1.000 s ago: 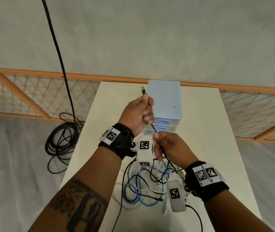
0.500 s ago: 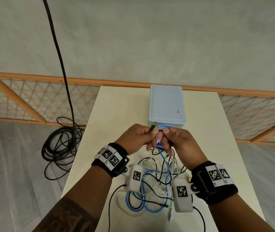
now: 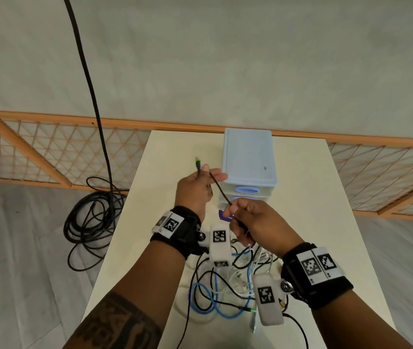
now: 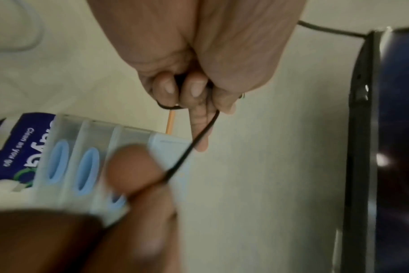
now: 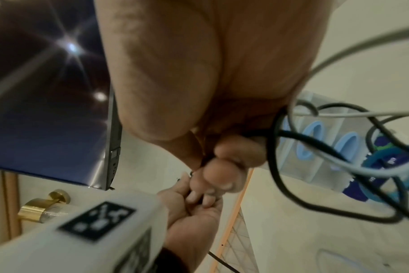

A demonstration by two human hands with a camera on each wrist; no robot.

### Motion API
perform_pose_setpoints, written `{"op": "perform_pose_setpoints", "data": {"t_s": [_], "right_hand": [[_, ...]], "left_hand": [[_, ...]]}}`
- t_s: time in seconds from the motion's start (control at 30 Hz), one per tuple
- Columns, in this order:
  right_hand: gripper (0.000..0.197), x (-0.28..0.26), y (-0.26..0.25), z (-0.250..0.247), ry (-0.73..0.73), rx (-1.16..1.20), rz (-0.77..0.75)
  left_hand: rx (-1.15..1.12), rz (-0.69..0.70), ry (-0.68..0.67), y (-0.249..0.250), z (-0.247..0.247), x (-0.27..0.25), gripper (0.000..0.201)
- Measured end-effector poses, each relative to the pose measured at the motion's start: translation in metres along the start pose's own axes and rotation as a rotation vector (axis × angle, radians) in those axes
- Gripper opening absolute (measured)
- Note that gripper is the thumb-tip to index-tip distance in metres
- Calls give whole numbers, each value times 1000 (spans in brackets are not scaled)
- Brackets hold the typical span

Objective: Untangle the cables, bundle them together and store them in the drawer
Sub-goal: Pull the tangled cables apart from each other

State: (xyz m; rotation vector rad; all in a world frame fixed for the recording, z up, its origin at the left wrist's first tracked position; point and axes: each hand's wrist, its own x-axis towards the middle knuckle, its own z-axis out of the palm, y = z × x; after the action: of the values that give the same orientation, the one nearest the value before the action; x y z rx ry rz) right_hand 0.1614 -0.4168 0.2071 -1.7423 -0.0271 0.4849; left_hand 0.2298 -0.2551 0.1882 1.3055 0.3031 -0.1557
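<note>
A thin black cable (image 3: 219, 188) with a green-tipped plug (image 3: 197, 162) runs taut between my two hands above the table. My left hand (image 3: 196, 191) grips it just below the plug, fingers curled round it (image 4: 187, 92). My right hand (image 3: 250, 222) pinches the same cable lower down (image 5: 210, 166). Beneath the hands lies a tangle of black, white and blue cables (image 3: 225, 293). The pale blue drawer unit (image 3: 249, 159) stands behind the hands, its drawers closed (image 4: 86, 170).
A purple-and-white packet (image 3: 224, 215) lies at the foot of the drawer unit. A coil of thick black cable (image 3: 89, 217) sits on the floor left of the cream table (image 3: 326, 222), with a strand rising up. A wooden lattice rail (image 3: 49, 157) runs behind.
The hands were together in front of the drawers half a second ago. Now the left hand has risen up and left with the plug end, drawing the black cable taut from the right hand.
</note>
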Motion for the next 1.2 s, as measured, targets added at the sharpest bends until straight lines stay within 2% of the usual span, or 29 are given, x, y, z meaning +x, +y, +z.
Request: {"op": "perform_pose_setpoints", "data": {"t_s": [0.07, 0.1, 0.23, 0.3, 0.37, 0.43, 0.53, 0.7, 0.77, 0.87, 0.93, 1.03, 1.1, 1.2], "right_hand": [[28, -2, 3, 0, -13, -52, 22], [29, -3, 4, -1, 1, -75, 19], [28, 0, 9, -2, 109, -99, -18], [27, 2, 10, -3, 135, -99, -12], [27, 1, 11, -1, 137, -102, -5], [26, 0, 10, 1, 111, -92, -2], [28, -1, 9, 4, 80, -58, 21], [29, -7, 10, 2, 31, -54, 50], [30, -9, 11, 1, 33, -77, 35], [30, -7, 11, -1, 78, -93, 6], [30, -3, 10, -1, 104, -85, -7], [30, -1, 8, 1, 103, -88, -19], [30, -2, 8, 1, 99, -79, -7], [31, -5, 9, 0, 77, -86, 21]], "left_hand": [[-29, -33, 27, 4, -6, 7, 36], [-6, -48, -2, 5, -8, 7, 36], [199, -134, -253, 4, -6, -13, 47], [257, -133, -314, 0, -3, -23, 48], [283, -101, -332, -1, -2, -29, 37], [293, -51, -317, -3, -1, -33, 26], [323, 28, -217, -5, 0, -32, 20], [146, 33, 74, 8, -4, -17, 14], [127, 12, 51, 13, -9, -12, 17], [239, -111, -180, 10, -10, -18, 34], [311, -125, -259, 3, -4, -27, 39], [349, -30, -162, -1, 2, -31, 30], [355, 31, -145, 0, 2, -30, 25], [310, 55, -50, 6, 2, -24, 21]]}}
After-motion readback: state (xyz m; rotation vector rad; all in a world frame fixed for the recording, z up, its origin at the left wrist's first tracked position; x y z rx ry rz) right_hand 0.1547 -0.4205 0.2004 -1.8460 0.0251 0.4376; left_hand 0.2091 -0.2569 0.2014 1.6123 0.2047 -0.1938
